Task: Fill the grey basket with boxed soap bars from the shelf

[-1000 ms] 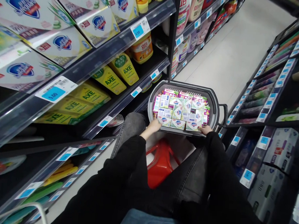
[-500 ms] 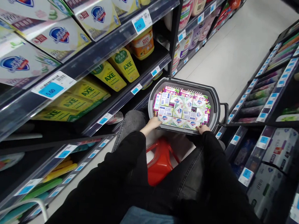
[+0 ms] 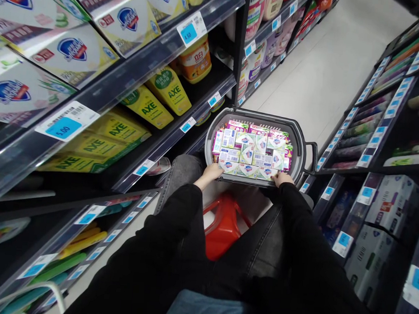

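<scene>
Spotting both hands at the near side of the dark-grey basket (image 3: pixel 298 148). Left hand (image 3: pixel 212 173) sits by its near left corner, fingers at the rim, next to the nearest soap boxes; right hand (image 3: pixel 283 178) sits near the other end, fingers by the last front-row box. We can't tell if either set of fingers pinches a box or just rests there; tips too small.

Soap boxes (image 3: pixel 248 153) fill the basket, between and just beyond the fingers: white-green ones uppermost, purple-pink packs (image 3: pixel 237 125) along the far edge. We tag the side handle (image 3: pixel 315 156) beyond and right of the right fingers. Nearer than both sets of fingers, between the legs (image 3: pixel 270 236): red plastic object (image 3: pixel 222 236).

Left of the left fingers we get yellow AXE bottles (image 3: pixel 171 90) and bigger Safeguard boxes (image 3: pixel 72 49); well right of the right fingers, grey-white packs (image 3: pixel 391 201). Pale floor (image 3: pixel 318 64) lies well beyond the fingers.
</scene>
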Tool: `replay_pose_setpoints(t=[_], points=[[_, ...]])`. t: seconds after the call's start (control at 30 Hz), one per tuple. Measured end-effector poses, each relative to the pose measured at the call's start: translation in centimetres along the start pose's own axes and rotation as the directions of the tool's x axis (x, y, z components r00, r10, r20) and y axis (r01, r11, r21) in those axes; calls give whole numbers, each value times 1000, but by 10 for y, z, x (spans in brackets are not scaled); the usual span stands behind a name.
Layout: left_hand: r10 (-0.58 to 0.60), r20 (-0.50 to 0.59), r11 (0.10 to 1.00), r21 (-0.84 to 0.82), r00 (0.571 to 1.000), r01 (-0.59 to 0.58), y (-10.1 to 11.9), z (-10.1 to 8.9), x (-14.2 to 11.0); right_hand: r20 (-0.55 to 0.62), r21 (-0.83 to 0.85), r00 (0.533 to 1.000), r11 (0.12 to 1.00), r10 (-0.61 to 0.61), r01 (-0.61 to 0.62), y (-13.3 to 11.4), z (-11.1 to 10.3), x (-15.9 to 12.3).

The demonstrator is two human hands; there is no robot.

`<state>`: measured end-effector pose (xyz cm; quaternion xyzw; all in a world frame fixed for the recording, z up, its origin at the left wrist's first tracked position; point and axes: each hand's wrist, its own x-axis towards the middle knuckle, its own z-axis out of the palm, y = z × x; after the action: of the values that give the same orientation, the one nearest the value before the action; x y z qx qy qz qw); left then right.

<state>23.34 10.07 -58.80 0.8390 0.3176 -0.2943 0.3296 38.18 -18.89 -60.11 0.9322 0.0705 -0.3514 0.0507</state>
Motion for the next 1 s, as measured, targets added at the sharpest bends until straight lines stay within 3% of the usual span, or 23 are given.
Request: replay_pose_setpoints(t=[0.27,0.53,0.87,1.0], points=[[-17,17,998,64,1000,16,1,-1,-6,17,23,999,999,38,-38,-5,-2,-6],[0,85,1000,10,996,-1,-3,-4,-2,68,50,988,989,138,-141,-7,-4,-2],[-38,39,999,31,999,36,-2,6,3,33,13,994,994,105,-106,-7,-4,-6],[-18,6,999,48,1000,18,-3,9,1,47,107,993,988,108,-112,-3,-5,-1]])
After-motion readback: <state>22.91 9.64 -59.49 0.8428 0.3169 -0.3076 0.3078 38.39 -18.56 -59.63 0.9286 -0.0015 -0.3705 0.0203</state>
